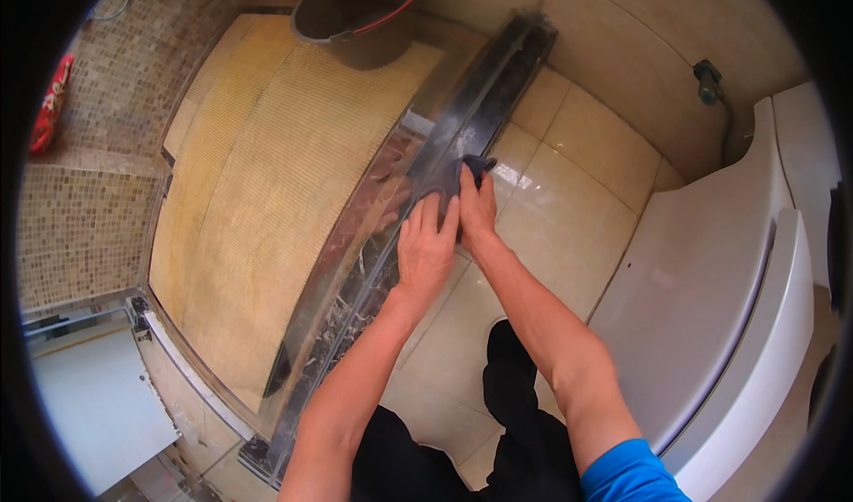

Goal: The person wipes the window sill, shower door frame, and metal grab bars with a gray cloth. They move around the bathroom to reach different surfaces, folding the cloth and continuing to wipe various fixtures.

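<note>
A dark cloth [478, 165] is bunched in my right hand [480, 207], whose fingers are closed round it and press it on the black marble threshold [498, 84]. Close beside it on the left, my left hand [425, 251] lies with fingers stretched out, its tips at the edge of the threshold and against the dark cloth. How much cloth lies under the left fingertips is hidden. Along the threshold stands a clear glass panel [355, 235], which mirrors my fingers.
Behind the glass spreads a ribbed beige shower floor [258, 164] with a dark bucket [360, 22] at its far end. A white toilet [702, 289] stands close on my right. Beige tiles [569, 191] lie between it and the threshold. Mosaic wall [80, 227] rises at left.
</note>
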The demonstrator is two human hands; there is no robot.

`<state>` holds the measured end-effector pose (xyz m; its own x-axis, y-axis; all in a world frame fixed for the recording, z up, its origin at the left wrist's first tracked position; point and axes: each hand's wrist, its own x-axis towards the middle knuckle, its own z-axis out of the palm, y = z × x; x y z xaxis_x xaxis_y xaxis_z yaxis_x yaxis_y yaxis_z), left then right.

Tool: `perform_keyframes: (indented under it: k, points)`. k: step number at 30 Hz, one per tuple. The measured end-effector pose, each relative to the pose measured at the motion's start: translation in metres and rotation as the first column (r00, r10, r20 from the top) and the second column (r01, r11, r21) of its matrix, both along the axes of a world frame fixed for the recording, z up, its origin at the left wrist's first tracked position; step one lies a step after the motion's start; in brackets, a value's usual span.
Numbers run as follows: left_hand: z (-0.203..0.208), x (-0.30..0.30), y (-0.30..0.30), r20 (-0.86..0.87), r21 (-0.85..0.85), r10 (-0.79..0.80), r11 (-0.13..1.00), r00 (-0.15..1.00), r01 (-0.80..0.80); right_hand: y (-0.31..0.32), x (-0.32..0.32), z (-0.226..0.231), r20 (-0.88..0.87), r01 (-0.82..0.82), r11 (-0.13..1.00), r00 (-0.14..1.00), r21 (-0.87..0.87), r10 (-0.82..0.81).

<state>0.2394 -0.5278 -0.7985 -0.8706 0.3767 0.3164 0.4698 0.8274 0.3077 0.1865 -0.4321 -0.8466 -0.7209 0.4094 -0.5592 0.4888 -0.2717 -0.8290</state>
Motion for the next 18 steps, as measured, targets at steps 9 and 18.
perform_keyframes:
  k: [9,18]
  points:
    - [-0.001,-0.026,0.013,0.024,0.008,-0.061,0.998,0.998,0.061,0.031,-0.044,-0.003,-0.054,-0.102,0.911,0.989,0.399,0.134]
    - [-0.005,-0.093,0.061,0.051,-0.005,-0.009,1.0,0.999,0.009,0.077,-0.108,0.001,-0.127,-0.099,0.758,0.964,0.644,0.234]
